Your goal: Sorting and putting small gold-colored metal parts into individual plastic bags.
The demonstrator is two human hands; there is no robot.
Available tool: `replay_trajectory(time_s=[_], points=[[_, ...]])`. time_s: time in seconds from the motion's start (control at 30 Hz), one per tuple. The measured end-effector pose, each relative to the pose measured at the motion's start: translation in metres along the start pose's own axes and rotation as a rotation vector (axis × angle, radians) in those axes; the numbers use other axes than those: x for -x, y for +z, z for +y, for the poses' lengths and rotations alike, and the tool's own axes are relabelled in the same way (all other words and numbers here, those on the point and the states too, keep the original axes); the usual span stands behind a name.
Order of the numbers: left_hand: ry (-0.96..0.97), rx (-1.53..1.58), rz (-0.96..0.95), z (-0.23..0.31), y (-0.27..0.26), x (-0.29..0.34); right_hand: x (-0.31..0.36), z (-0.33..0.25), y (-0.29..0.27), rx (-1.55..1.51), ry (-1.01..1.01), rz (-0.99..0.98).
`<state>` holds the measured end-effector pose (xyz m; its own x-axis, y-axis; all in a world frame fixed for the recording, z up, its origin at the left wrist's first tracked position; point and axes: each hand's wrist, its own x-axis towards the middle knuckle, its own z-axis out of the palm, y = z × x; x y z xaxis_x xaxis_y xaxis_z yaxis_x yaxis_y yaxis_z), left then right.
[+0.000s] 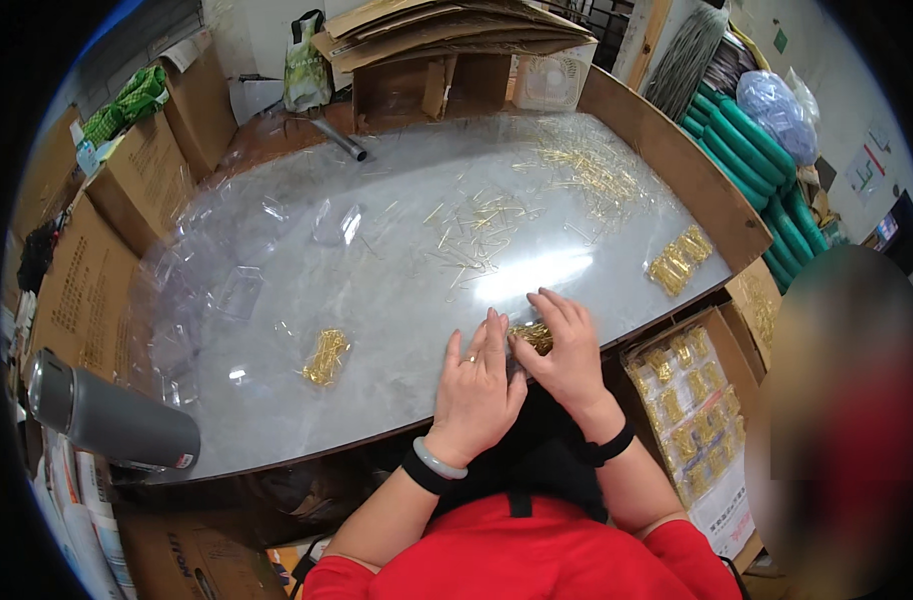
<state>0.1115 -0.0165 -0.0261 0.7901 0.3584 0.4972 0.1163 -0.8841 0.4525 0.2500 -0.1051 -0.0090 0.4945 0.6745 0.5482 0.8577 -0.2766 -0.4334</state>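
Near the front edge of the table, my two hands close in on a small bundle of gold wire pieces [533,337], thin and apparently bent. My left hand [479,388] presses against its left side, fingers stretched upward. From the right, my right hand [569,358] grips it with thumb and fingers curved over it. The hands hide the lower part of the bundle, and I cannot tell whether it sits in a clear box. To the left lies another packed bundle of gold wire pieces [327,357]. Several more packed bundles [680,260] stand together at the table's right edge.
Loose gold wire pieces [587,172] spread over the grey tabletop [397,300]. Clear plastic boxes [192,270] pile up at left, beside a grey bottle [117,415]. A carton [682,410] of filled packs stands below right. Another person [852,420] is at far right.
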Motion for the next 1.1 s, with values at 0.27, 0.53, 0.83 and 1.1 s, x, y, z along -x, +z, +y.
replay_trajectory(time_s=[0.27,0.53,0.83,1.1], points=[[-0.001,0.011,-0.025,-0.002,-0.004,0.001,0.002,-0.005,0.001,-0.112,0.096,-0.048],[-0.006,0.031,-0.04,-0.001,-0.007,0.004,0.005,0.004,0.002,-0.084,0.107,-0.12],[-0.006,0.05,-0.009,-0.007,-0.005,0.005,0.024,-0.014,-0.012,0.224,-0.078,-0.091],[-0.001,0.058,-0.143,-0.004,-0.005,-0.002,0.024,-0.014,-0.008,0.256,-0.013,-0.079]])
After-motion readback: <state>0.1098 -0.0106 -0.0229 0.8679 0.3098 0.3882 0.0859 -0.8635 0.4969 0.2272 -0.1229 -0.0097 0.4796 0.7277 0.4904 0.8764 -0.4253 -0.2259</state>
